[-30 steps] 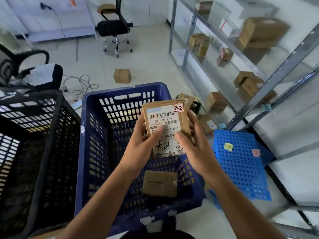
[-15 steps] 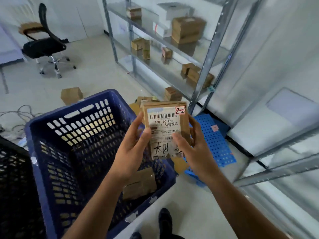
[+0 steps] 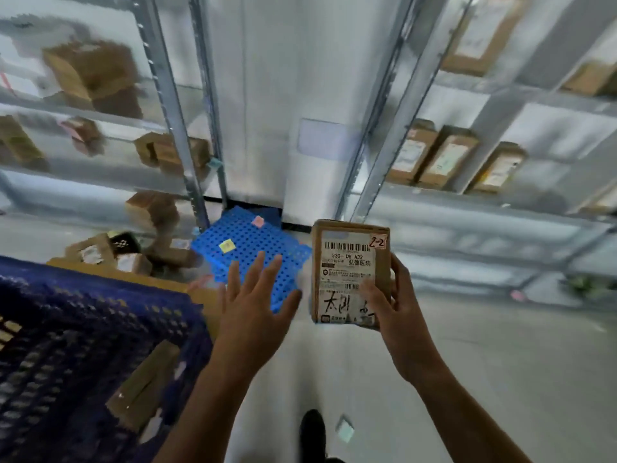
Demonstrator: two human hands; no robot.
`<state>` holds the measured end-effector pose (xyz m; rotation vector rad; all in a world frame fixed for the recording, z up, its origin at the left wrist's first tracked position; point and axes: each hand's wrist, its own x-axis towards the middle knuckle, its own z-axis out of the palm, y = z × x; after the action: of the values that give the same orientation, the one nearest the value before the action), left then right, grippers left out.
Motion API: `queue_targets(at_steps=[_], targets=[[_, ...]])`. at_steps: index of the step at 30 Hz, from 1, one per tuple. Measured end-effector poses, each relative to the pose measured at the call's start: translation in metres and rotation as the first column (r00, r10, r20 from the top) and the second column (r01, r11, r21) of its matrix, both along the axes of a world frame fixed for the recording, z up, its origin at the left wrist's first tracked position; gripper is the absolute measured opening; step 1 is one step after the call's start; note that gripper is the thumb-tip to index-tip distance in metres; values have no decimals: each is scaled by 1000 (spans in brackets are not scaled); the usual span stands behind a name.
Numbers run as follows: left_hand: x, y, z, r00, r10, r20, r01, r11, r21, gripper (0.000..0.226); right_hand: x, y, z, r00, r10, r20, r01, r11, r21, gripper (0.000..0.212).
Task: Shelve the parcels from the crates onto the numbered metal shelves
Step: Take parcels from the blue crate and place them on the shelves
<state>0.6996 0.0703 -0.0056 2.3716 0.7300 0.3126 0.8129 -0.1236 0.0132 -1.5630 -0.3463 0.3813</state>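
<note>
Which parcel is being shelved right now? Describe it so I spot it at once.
Start at the right-hand metal shelves; just in front of their lower rail, the right hand grips one brown parcel upright. Unlike the shelved parcels and the one lying in the blue crate, its white barcode label faces the camera, with a handwritten "2-2" tag at the top right corner.

We see a parcel (image 3: 350, 274) of matt brown cardboard with a white paper label (image 3: 344, 255). The shelves (image 3: 168, 105) are grey metal, the crate (image 3: 66, 329) blue plastic.
</note>
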Motion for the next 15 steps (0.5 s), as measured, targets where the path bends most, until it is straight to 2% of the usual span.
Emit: queue_targets(at_steps=[5,9,15], targets=[[51,-75,16,981,-194,4,194,981,-15,91,15,-99,14,982,-187,37,185,982,35,58],[97,-141,29,953,-303,4,303,953,31,89,32,-175,16,958,-284,42,281,957,66,61],[167,-248,38,915,-404,-13,402,906,133,83,75,-295,15,937,-347,47,339,932,125,60]])
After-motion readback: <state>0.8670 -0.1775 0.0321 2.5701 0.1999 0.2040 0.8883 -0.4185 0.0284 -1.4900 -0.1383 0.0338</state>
